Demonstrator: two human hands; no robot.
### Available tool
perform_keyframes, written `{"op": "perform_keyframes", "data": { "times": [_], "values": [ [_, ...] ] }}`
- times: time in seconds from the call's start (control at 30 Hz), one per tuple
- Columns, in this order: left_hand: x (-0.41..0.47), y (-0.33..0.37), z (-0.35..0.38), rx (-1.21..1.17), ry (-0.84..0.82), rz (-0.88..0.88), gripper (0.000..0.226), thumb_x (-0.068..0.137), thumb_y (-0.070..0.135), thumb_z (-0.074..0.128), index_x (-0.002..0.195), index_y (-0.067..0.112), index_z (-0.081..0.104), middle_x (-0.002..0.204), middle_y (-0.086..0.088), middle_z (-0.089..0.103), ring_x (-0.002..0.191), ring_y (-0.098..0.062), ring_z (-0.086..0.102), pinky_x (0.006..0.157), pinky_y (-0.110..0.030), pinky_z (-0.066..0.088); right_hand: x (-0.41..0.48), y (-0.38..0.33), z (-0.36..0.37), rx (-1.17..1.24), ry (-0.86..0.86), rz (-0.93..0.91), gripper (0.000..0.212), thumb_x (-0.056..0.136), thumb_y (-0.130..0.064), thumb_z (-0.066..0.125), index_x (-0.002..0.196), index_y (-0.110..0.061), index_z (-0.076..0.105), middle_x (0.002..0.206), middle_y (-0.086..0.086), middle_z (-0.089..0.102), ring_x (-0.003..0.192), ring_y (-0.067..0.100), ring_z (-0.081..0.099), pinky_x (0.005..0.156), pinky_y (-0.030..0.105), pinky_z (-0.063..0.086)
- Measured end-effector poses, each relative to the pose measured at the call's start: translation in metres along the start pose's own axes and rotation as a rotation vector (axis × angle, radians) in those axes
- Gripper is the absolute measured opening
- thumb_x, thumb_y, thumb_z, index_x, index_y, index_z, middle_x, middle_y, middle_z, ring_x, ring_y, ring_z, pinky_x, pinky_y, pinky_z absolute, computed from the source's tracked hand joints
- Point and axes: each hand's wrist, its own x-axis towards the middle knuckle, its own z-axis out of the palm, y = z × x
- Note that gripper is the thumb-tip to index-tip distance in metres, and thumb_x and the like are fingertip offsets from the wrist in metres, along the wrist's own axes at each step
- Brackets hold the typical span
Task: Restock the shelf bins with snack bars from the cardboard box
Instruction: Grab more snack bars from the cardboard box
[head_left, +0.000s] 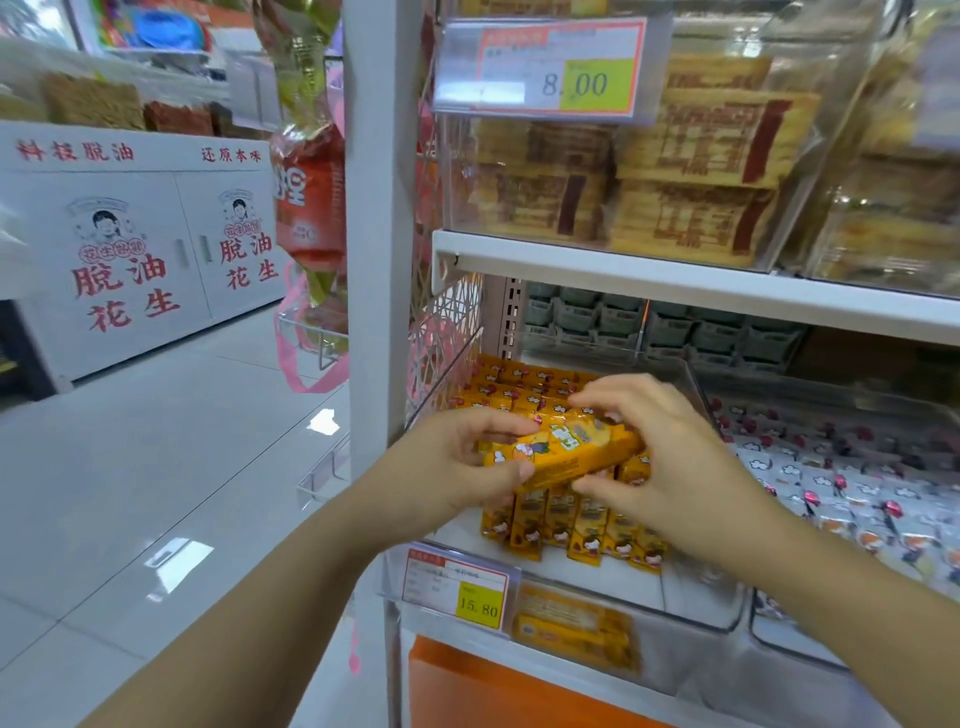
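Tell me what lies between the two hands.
In the head view, a bundle of yellow snack bars fills the gap: the left hand holds one end, the right hand the other, above the clear bin.

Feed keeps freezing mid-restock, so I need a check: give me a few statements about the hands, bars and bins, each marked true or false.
1. The left hand and right hand both grip a bundle of yellow bars above the clear bin. True.
2. That clear bin has nothing in it. False: stocked yellow bars already stand in it.
3. The price tag on its front reads 8.00. False: it reads 15.80; the 8.00 tag hangs higher up.
4. The neighbouring bin on the right holds white-wrapped snacks. True.
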Motion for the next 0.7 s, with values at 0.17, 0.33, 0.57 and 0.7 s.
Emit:
{"op": "perform_keyframes", "data": {
  "times": [0.17,0.33,0.57,0.7],
  "values": [
    [-0.011,-0.003,0.003,-0.025,0.115,0.099,0.031,0.083,0.005,0.069,0.102,0.028,0.064,0.102,0.005,0.069,0.085,-0.008,0.07,0.068,-0.016,0.053,0.001,-0.009,-0.003,0.819,0.011,0.458,0.052,0.062,-0.025,0.075,0.11,-0.031,0.056,0.106,-0.005,0.068,0.091,0.009,0.069,0.072,0.024,0.057],
    [-0.018,0.002,-0.004,-0.023,0.21,0.171,0.03,0.082,0.001,0.069,0.101,0.023,0.064,0.097,0.002,0.07,0.083,-0.009,0.069,0.068,-0.017,0.054,0.013,-0.017,0.001,0.87,-0.012,0.499,0.027,0.075,-0.006,0.074,0.093,-0.016,0.057,0.082,-0.001,0.071,0.08,0.023,0.067,0.081,0.041,0.056],
    [-0.023,0.012,-0.015,0.03,0.262,0.345,0.046,0.082,-0.002,0.067,0.108,0.036,0.059,0.103,0.009,0.066,0.098,-0.006,0.063,0.081,-0.021,0.052,0.026,-0.043,0.004,0.468,-0.153,0.292,0.036,0.07,-0.026,0.08,0.096,-0.034,0.056,0.093,-0.01,0.068,0.079,-0.001,0.058,0.08,0.031,0.053],
    [-0.027,0.018,-0.02,0.087,0.3,0.326,0.044,0.084,-0.003,0.066,0.106,0.034,0.059,0.101,0.014,0.068,0.095,-0.001,0.063,0.078,-0.017,0.052,0.038,-0.05,0.012,0.391,-0.175,0.14,0.049,0.073,-0.025,0.078,0.108,-0.042,0.048,0.095,-0.007,0.062,0.072,0.009,0.057,0.07,0.028,0.052]
  ]
}}
